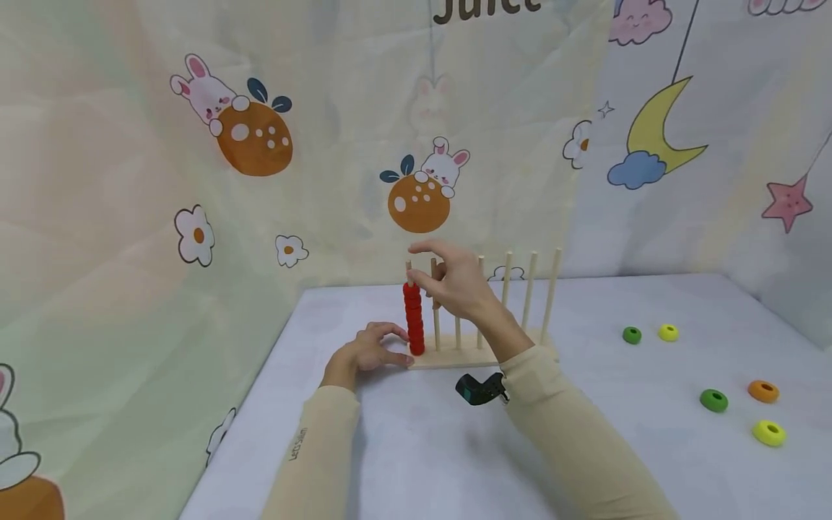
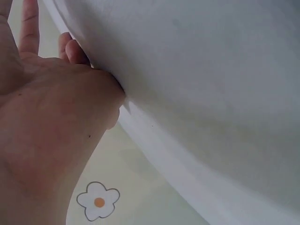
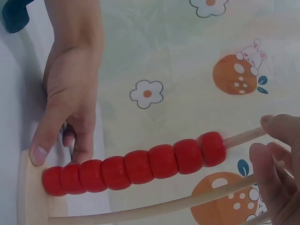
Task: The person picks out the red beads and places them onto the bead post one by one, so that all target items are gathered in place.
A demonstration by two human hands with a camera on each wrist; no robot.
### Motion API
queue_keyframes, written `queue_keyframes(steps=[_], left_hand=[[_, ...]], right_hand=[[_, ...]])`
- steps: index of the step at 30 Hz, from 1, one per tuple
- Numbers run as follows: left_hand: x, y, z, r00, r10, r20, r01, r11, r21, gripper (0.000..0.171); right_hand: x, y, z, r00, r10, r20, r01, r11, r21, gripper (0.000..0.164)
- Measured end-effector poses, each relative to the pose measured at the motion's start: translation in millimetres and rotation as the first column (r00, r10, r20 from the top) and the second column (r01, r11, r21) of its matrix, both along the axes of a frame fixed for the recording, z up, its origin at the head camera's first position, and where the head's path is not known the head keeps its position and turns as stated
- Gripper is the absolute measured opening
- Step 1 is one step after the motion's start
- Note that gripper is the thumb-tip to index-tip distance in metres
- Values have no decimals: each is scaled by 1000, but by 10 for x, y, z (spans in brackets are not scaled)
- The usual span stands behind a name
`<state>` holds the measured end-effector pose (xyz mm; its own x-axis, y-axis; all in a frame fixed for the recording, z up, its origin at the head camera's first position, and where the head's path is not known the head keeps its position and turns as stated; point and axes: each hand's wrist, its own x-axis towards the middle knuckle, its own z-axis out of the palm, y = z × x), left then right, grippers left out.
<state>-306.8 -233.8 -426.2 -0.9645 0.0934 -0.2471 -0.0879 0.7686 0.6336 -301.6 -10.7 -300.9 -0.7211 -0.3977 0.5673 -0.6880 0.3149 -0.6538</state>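
A wooden bead rack [image 1: 464, 355] with a row of upright pegs stands on the table. Its leftmost peg carries a stack of red beads [image 1: 414, 318], seen close up lying aslant in the right wrist view. My left hand [image 1: 370, 352] holds the left end of the base, thumb at the near side and fingers at the far side. In the left wrist view, that hand's palm [image 2: 51, 108] hides the rack. My right hand [image 1: 458, 282] is at the top of the red-beaded peg, thumb and forefinger spread apart around the bare tip [image 3: 246, 137], above the top bead.
On the table's right side lie loose beads: green [image 1: 632, 335] and yellow [image 1: 668, 332] farther back, with another green [image 1: 713, 400], an orange [image 1: 763, 391] and another yellow [image 1: 769, 433] nearer. A printed cloth backdrop [image 1: 338, 180] rises behind the table.
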Motion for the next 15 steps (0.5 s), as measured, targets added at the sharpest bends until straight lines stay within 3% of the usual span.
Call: queue_keyframes(steps=[6, 11, 15], left_hand=[[-11, -86, 63, 999, -44, -16, 43, 999, -30, 35], [68, -253, 117, 990, -137, 21, 137, 991, -3, 29], [139, -302, 176, 980, -197, 24, 197, 980, 21, 35]], right_hand=[[49, 62, -28, 992, 59, -109, -61, 998, -16, 36], [176, 218, -200, 985, 132, -115, -128, 991, 39, 33], [226, 445, -366, 985, 146, -96, -136, 986, 101, 30]])
